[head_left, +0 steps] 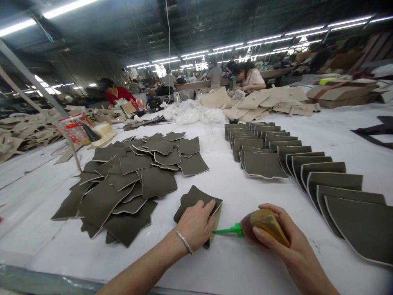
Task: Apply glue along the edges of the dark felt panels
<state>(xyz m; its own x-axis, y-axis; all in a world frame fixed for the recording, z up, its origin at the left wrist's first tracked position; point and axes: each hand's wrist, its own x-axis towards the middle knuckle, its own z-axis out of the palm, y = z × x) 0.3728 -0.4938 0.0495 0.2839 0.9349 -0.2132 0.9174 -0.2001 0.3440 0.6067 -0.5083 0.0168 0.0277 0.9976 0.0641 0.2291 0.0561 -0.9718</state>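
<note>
So the left hand (196, 224) lay open, pinning the grey piece (190, 199); the right hand (287, 239) gripped the glue bottle (264, 224), nozzle (225, 231) pointing frame-left at it.

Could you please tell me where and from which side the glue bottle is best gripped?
Grip the glue bottle around its fat amber body, coming from the right, behind its base. It lies almost level, its thin green nozzle pointing left at the dark piece under the left hand, so that end should stay free. The right hand wraps it so.
</note>
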